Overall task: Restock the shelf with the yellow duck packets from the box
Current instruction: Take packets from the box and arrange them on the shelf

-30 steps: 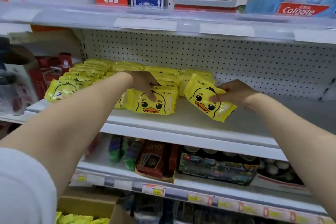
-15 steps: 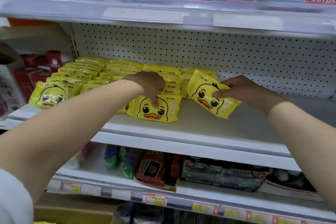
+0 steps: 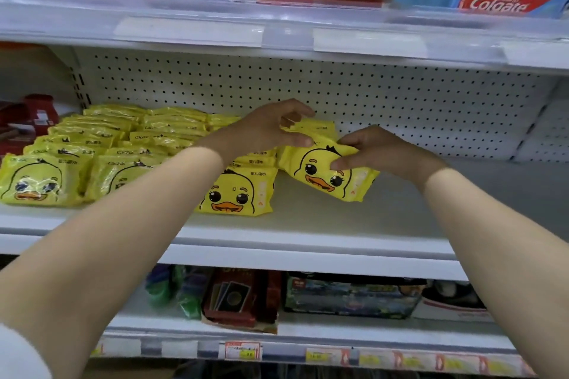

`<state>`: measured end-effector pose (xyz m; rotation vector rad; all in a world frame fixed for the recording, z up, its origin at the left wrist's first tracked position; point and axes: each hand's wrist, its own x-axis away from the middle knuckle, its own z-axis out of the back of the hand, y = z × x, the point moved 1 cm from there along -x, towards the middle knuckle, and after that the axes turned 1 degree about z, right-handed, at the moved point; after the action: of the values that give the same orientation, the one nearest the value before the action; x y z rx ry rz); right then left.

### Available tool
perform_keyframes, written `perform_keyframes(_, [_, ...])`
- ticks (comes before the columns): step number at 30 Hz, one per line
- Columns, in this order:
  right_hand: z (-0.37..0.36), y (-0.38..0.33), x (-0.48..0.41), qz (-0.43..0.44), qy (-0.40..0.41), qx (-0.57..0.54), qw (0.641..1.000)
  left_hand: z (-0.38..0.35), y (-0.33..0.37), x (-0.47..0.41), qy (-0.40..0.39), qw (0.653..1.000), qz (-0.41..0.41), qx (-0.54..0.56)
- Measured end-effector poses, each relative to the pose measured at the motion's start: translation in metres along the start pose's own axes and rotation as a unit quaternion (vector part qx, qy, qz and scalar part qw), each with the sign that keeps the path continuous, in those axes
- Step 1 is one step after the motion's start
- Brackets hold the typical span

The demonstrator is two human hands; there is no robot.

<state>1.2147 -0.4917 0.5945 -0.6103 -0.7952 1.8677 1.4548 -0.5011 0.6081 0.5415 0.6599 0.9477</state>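
Straight ahead in the head view, the right hand point(image 3: 385, 154) pinches a yellow duck packet point(image 3: 323, 177) by its right edge, thumb on the printed face, and holds it tilted just above the white shelf point(image 3: 308, 224). The left hand point(image 3: 268, 129) curls its fingers and thumb round the rear packet point(image 3: 320, 127) directly behind, the thumb touching the tilted packet's top corner. Just left, a front packet point(image 3: 237, 194) stands face out, and the stocked rows point(image 3: 107, 144) fill the shelf's left half. Behind runs a pegboard point(image 3: 400, 101); a Colgate box point(image 3: 498, 3) sits above.
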Motion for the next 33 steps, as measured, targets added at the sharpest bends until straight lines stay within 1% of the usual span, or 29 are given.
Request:
perform_keyframes(2, [-0.001,-0.002,0.001,0.011,-0.009,0.003,1.000,-0.017,0.003,-0.005,-0.007,0.999,-0.023,0.030])
perform_keyframes(4, [-0.001,-0.001,0.003,0.015,-0.006,0.009,1.000,-0.031,0.001,-0.008,-0.010,0.997,-0.025,0.076])
perform_keyframes(6, [0.000,0.006,0.006,0.015,0.026,-0.029,0.999,-0.040,-0.006,-0.010,0.012,0.991,-0.022,0.129])
perform_keyframes(7, [0.000,0.011,0.008,0.013,0.060,-0.069,0.996,-0.043,-0.009,-0.011,0.033,0.987,-0.019,0.154])
perform_keyframes(8, [0.000,0.017,0.010,0.012,0.097,-0.128,0.987,-0.045,-0.012,-0.011,0.058,0.982,-0.012,0.180])
perform_keyframes(10, [-0.003,0.031,0.013,0.002,0.152,-0.276,0.949,-0.048,-0.018,-0.013,0.107,0.966,0.003,0.236])
perform_keyframes(11, [-0.007,0.037,0.013,-0.003,0.169,-0.328,0.930,-0.049,-0.021,-0.014,0.125,0.958,0.011,0.257])
perform_keyframes(12, [-0.012,0.040,0.012,-0.011,0.186,-0.354,0.916,-0.050,-0.022,-0.015,0.138,0.953,0.018,0.267])
perform_keyframes(16, [-0.028,0.044,0.004,-0.047,0.265,-0.418,0.868,-0.053,-0.022,-0.020,0.170,0.948,0.036,0.268])
perform_keyframes(19, [-0.034,0.042,-0.001,-0.054,0.300,-0.486,0.819,-0.051,-0.015,-0.023,0.184,0.938,0.046,0.289])
perform_keyframes(21, [-0.038,0.040,-0.004,-0.055,0.310,-0.517,0.796,-0.047,-0.014,-0.026,0.186,0.933,0.072,0.300])
perform_keyframes(23, [-0.042,0.041,-0.008,-0.057,0.311,-0.531,0.786,-0.043,-0.018,-0.028,0.173,0.933,0.090,0.303])
perform_keyframes(26, [-0.044,0.040,-0.014,-0.060,0.305,-0.540,0.782,-0.037,-0.027,-0.029,0.139,0.934,0.107,0.312])
perform_keyframes(29, [-0.047,0.039,-0.021,-0.069,0.305,-0.538,0.783,-0.031,-0.034,-0.033,0.108,0.943,0.116,0.292])
perform_keyframes(30, [-0.047,0.041,-0.023,-0.072,0.308,-0.529,0.788,-0.027,-0.035,-0.036,0.104,0.957,0.106,0.250])
perform_keyframes(32, [-0.047,0.044,-0.027,-0.077,0.316,-0.508,0.798,-0.020,-0.033,-0.044,0.084,0.988,0.072,0.106])
perform_keyframes(33, [-0.046,0.046,-0.029,-0.081,0.322,-0.500,0.800,-0.017,-0.030,-0.048,0.059,0.996,0.058,0.033])
